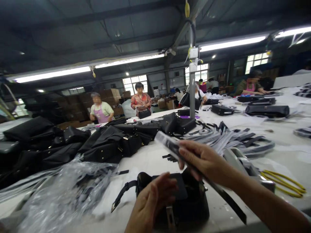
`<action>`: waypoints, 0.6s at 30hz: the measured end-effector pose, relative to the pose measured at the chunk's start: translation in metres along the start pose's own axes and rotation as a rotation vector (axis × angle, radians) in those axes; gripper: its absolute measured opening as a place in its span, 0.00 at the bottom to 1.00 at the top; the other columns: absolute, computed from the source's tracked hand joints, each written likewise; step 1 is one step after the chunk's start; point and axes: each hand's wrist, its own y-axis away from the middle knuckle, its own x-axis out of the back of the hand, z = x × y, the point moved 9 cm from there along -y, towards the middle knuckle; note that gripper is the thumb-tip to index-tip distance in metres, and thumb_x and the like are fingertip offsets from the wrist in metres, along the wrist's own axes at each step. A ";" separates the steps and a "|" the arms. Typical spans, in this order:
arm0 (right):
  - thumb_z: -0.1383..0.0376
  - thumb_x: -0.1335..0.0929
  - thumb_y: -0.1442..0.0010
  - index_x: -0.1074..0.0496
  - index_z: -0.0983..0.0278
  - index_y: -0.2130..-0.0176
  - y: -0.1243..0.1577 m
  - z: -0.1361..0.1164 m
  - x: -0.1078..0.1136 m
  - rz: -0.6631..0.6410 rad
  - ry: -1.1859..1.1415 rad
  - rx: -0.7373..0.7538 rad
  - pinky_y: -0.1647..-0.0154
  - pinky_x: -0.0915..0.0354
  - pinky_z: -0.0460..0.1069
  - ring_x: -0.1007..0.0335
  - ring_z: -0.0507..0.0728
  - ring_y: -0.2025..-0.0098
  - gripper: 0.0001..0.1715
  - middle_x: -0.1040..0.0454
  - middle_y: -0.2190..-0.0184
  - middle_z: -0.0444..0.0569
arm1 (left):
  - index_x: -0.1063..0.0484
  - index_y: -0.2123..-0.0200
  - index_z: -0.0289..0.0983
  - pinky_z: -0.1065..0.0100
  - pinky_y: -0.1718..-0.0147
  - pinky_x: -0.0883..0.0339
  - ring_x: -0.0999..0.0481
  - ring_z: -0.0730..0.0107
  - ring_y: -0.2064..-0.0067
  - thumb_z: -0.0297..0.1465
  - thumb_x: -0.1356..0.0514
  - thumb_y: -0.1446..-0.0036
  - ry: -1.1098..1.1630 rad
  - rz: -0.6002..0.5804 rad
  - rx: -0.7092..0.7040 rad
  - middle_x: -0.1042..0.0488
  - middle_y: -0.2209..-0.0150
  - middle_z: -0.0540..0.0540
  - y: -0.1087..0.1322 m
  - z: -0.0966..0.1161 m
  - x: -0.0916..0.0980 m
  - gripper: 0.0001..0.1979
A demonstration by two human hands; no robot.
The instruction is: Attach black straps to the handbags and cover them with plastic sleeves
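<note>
My right hand (204,158) grips a black strap (225,199) whose upper end is bundled in pale, see-through wrap (166,142). The loose end hangs down to the right, below my wrist. My left hand (155,200) is open, fingers outstretched, in front of a small black handbag (194,207) at the table's near edge. Whether it touches the bag I cannot tell. The bag has a metal clasp (170,216) on its front and a short buckled strap (123,191) sticking out to the left. My left hand hides part of the bag.
Black bags (104,145) are heaped at the left behind crumpled clear plastic (70,194). Wrapped straps (233,139) lie at the right, near yellow-handled scissors or cord loops (283,183) and a metal holder (247,168). A pole (191,87) rises beyond; several people stand around the table.
</note>
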 end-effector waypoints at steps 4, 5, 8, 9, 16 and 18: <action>0.49 0.37 0.31 0.30 0.61 0.45 0.054 0.017 -0.069 -0.221 0.025 -0.151 0.86 0.43 0.38 0.39 0.44 0.84 0.25 0.24 0.72 0.44 | 0.28 0.42 0.34 0.56 0.40 0.34 0.28 0.52 0.40 0.50 0.45 0.33 0.475 -0.026 -0.089 0.26 0.43 0.34 0.002 0.023 -0.007 0.29; 0.48 0.37 0.31 0.30 0.61 0.45 0.064 0.026 -0.077 -0.237 0.014 -0.189 0.86 0.43 0.38 0.39 0.44 0.84 0.25 0.24 0.72 0.44 | 0.29 0.41 0.33 0.58 0.41 0.33 0.27 0.54 0.41 0.45 0.46 0.30 0.526 0.057 -0.083 0.25 0.44 0.35 0.007 0.024 0.004 0.25; 0.47 0.37 0.32 0.28 0.61 0.46 0.091 0.058 -0.096 -0.267 -0.033 -0.281 0.85 0.45 0.39 0.41 0.44 0.84 0.27 0.23 0.70 0.45 | 0.32 0.40 0.30 0.60 0.45 0.27 0.22 0.57 0.46 0.34 0.48 0.27 0.586 0.306 -0.084 0.24 0.46 0.33 0.031 0.024 0.042 0.19; 0.46 0.36 0.33 0.27 0.61 0.47 0.099 0.069 -0.101 -0.276 -0.043 -0.301 0.85 0.45 0.39 0.41 0.44 0.84 0.27 0.24 0.70 0.45 | 0.33 0.40 0.29 0.60 0.47 0.26 0.21 0.57 0.48 0.32 0.49 0.27 0.591 0.361 -0.092 0.23 0.46 0.33 0.040 0.023 0.054 0.19; 0.44 0.35 0.36 0.25 0.60 0.51 0.157 0.148 -0.160 -0.444 -0.129 -0.387 0.76 0.38 0.43 0.32 0.49 0.77 0.27 0.24 0.68 0.47 | 0.30 0.45 0.27 0.67 0.56 0.21 0.17 0.62 0.55 0.25 0.50 0.28 0.516 0.634 -0.175 0.20 0.53 0.34 0.096 -0.003 0.120 0.14; 0.43 0.35 0.37 0.22 0.61 0.56 0.167 0.166 -0.179 -0.504 -0.128 -0.363 0.73 0.35 0.45 0.30 0.52 0.74 0.26 0.24 0.67 0.48 | 0.29 0.47 0.27 0.67 0.56 0.22 0.17 0.63 0.56 0.25 0.46 0.30 0.456 0.631 -0.198 0.20 0.53 0.35 0.107 -0.010 0.127 0.12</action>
